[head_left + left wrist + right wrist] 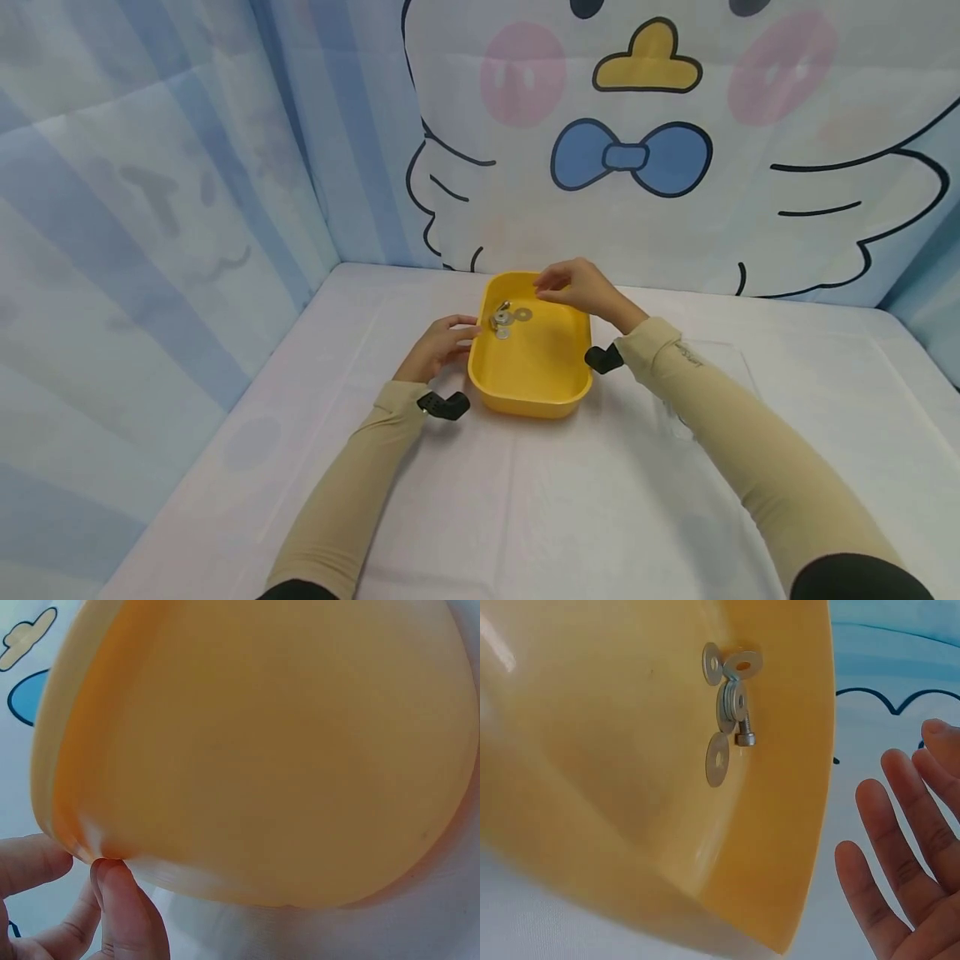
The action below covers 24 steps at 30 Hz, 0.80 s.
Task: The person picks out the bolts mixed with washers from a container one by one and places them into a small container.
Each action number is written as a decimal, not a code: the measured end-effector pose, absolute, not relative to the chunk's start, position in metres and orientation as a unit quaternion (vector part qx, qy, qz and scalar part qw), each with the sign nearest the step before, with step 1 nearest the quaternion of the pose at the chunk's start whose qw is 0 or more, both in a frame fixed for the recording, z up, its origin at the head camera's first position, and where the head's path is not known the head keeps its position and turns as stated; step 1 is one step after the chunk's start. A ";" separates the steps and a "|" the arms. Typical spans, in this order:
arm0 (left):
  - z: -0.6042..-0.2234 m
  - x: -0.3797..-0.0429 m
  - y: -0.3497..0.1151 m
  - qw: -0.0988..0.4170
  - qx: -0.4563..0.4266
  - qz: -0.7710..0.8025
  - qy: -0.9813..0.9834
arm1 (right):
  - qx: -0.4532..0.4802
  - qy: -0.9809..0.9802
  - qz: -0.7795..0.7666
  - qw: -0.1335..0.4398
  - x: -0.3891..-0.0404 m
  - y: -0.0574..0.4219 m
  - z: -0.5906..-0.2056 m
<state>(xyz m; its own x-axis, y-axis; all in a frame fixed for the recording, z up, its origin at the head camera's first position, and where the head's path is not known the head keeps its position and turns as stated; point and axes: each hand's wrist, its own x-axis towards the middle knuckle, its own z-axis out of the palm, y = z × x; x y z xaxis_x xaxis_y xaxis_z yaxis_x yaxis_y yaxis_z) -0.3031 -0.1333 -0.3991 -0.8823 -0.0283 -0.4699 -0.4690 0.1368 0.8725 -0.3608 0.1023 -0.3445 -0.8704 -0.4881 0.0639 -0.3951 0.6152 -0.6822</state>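
A yellow plastic basin (536, 358) stands on the table between my hands. Inside it, near its left wall, lie several flat metal washers (718, 759), some overlapping. Among them is a small socket head screw (745, 736). My left hand (447, 343) is at the basin's left side; in the left wrist view its thumb and a finger touch the wall just by the rim. My right hand (573, 287) hovers over the basin's far right corner. Its fingers (904, 817) are loosely extended in the right wrist view, with nothing between them, apart from the washers.
A clear, flat plastic piece (723, 360) lies on the table to the right, partly under my right forearm. The white-covered table (480, 508) meets a printed cloth backdrop (525, 221) right behind the basin. Another cloth wall (150, 250) runs along the left.
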 end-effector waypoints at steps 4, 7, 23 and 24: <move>-0.398 -0.304 -0.133 0.174 -0.170 0.632 0.736 | -0.239 0.895 -0.372 0.068 -0.363 0.099 -0.346; -0.397 -0.304 -0.132 0.174 -0.172 0.631 0.736 | -0.239 0.893 -0.376 0.068 -0.365 0.097 -0.346; -0.398 -0.303 -0.132 0.174 -0.177 0.623 0.742 | -0.249 0.887 -0.379 0.085 -0.372 0.083 -0.354; -0.398 -0.304 -0.132 0.173 -0.178 0.622 0.743 | -0.248 0.887 -0.379 0.086 -0.373 0.083 -0.355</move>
<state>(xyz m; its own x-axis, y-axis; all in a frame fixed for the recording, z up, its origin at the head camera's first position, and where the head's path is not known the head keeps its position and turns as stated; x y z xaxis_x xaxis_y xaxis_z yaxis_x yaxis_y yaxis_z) -0.3035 -0.1323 -0.3976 -0.8768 -0.0490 -0.4783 -0.4795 0.1631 0.8623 -0.3727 0.0828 -0.3550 -0.8619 -0.5057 0.0366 -0.3759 0.5888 -0.7155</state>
